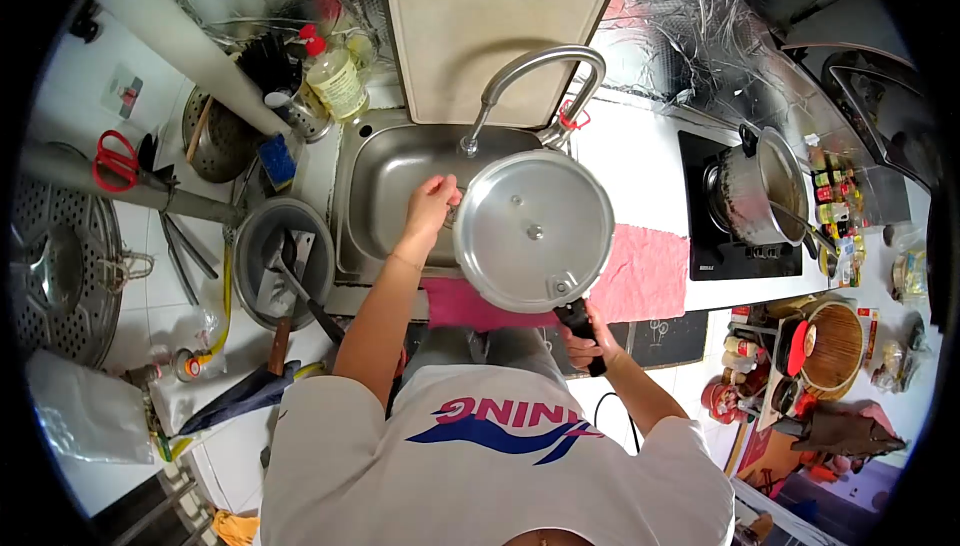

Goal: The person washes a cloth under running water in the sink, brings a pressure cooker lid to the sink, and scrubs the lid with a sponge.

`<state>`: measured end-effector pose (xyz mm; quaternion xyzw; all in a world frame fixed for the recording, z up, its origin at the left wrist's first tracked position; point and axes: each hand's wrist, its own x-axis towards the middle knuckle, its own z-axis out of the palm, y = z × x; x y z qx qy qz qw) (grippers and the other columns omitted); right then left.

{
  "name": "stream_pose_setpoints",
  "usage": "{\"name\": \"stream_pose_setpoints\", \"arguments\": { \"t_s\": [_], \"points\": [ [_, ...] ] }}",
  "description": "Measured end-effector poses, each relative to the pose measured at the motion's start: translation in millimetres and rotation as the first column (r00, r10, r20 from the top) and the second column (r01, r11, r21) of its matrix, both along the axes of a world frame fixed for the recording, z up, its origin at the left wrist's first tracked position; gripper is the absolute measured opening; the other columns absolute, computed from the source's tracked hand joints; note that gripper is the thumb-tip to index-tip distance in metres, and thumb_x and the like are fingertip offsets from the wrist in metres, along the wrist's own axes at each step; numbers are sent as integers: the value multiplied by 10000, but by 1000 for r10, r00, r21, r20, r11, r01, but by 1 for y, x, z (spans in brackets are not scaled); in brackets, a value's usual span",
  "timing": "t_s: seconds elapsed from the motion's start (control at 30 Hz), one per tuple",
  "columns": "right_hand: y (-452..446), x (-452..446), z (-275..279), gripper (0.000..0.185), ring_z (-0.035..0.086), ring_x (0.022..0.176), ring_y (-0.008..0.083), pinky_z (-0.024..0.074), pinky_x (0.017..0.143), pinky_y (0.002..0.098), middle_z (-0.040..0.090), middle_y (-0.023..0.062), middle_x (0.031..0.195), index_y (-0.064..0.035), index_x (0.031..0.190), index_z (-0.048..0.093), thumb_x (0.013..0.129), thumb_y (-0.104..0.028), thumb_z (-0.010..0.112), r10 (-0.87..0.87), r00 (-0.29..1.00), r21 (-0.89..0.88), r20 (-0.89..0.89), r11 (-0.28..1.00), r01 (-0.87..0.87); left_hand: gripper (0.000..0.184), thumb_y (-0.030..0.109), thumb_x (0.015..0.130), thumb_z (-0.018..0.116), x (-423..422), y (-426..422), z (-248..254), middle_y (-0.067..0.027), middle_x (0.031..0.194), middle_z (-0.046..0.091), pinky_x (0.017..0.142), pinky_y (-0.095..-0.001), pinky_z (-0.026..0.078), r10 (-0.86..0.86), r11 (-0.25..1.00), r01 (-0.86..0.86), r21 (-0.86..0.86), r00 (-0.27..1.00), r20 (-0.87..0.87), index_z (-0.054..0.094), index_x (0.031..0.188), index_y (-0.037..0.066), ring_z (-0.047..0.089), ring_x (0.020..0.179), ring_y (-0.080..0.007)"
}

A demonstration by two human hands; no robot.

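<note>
Lid (535, 196), round and metallic, is held in the air at the right side of the sink (385, 186), partly over the white counter (630, 166). Its black handle (575, 319) is gripped by the right hand (604, 338), fingers wrapped around. The left hand (430, 204) is curled beside the rim; whether anything is pinched there cannot be told. Stiff, fairly heavy handling is judged likely, smooth metal slippery if wet; hold is best taken at the handle, with the opposite rim supported.
</note>
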<state>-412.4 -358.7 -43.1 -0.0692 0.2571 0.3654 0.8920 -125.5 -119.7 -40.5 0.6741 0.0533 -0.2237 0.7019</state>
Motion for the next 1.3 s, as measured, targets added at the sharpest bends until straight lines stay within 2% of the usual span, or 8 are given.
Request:
{"name": "stream_pose_setpoints", "arguments": {
  "t_s": [0.2, 0.3, 0.37, 0.4, 0.47, 0.7, 1.07, 1.3],
  "points": [
    [30, 42, -28, 738, 294, 281, 27, 192, 299, 194, 342, -52, 419, -33, 879, 570, 783, -749, 415, 20, 999, 270, -30, 963, -11, 358, 341, 933, 517, -10, -51, 2, 20, 651, 528, 632, -232, 402, -269, 947, 231, 224, 950, 157, 547, 725, 51, 474, 633, -80],
    [34, 52, -48, 698, 313, 300, 32, 197, 316, 208, 354, -38, 447, -54, 863, 544, 791, -737, 416, 90, 994, 323, -64, 944, -64, 262, 239, 883, 579, -14, -98, 8, -75, 684, 573, 643, -295, 445, -309, 946, 268, 180, 912, 269, 528, 753, 18, 536, 638, -166],
    [37, 58, -51, 701, 314, 299, 33, 198, 316, 209, 356, -36, 448, -52, 871, 547, 792, -736, 418, 99, 993, 350, -59, 934, -73, 150, 140, 836, 607, -12, -128, 10, -127, 871, 578, 748, -345, 457, -351, 933, 327, 149, 746, 565, 521, 879, 25, 565, 835, -251],
    [37, 60, -52, 703, 315, 298, 34, 199, 316, 210, 358, -35, 449, -49, 878, 550, 793, -734, 419, 110, 993, 376, -52, 923, -83, 150, 140, 836, 607, -13, -138, 11, -127, 871, 578, 748, -345, 457, -350, 934, 325, 149, 750, 561, 521, 879, 25, 565, 835, -251],
    [34, 64, -53, 694, 319, 298, 35, 200, 316, 210, 365, -30, 452, -46, 868, 553, 798, -725, 424, 122, 991, 378, -50, 921, -94, 240, 68, 789, 622, -14, -155, 13, -151, 1022, 528, 845, -400, 428, -410, 912, 235, 336, 512, 755, 492, 987, 30, 502, 1010, -331],
    [30, 78, -64, 721, 321, 294, 39, 207, 314, 203, 378, -23, 456, -32, 880, 558, 801, -731, 400, 131, 991, 428, -23, 897, -108, 319, 48, 812, 563, 2, -177, -10, -155, 1255, 498, 948, -399, 409, -553, 820, 155, 551, 462, 693, 509, 1125, 22, 477, 1121, -345],
    [47, 102, -67, 702, 306, 292, 30, 205, 310, 192, 372, -34, 460, -45, 861, 531, 801, -732, 400, 59, 997, 288, 46, 955, -70, 198, -1, 807, 499, 14, -172, -25, -119, 1017, 565, 828, -389, 451, -544, 826, 156, 542, 477, 691, 538, 1000, 17, 530, 974, -314],
    [67, 106, -70, 703, 292, 288, 29, 207, 298, 190, 361, -40, 457, -42, 861, 517, 803, -732, 393, 0, 1000, 275, 13, 961, -3, 242, 7, 798, 545, 17, -163, -25, -119, 1120, 531, 873, -388, 438, -565, 822, 237, 518, 460, 685, 530, 1039, 21, 512, 1033, -305]
  ]
}}
